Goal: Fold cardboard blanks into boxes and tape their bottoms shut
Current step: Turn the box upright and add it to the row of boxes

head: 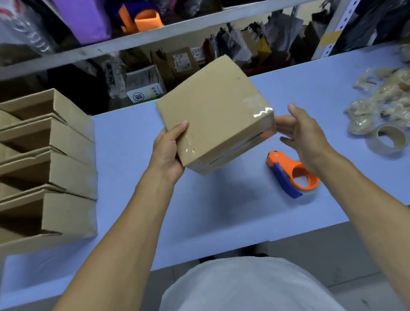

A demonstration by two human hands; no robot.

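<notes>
A folded brown cardboard box (pixel 214 113) hangs tilted above the pale blue table (pixel 134 210), its closed face toward me with shiny clear tape running over its near edges. My left hand (pixel 168 153) grips its lower left corner, thumb on the top face. My right hand (pixel 300 133) is spread with straight fingers at the box's right corner, fingertips at or just off the taped edge. An orange and blue tape dispenser (pixel 292 173) lies on the table below my right hand.
Several open folded boxes (pixel 53 167) stand in a row on the left of the table. A tape roll (pixel 388 139) and a heap of crumpled tape scraps (pixel 386 101) lie at the right. A metal shelf rack (pixel 165 33) crammed with goods stands behind the table.
</notes>
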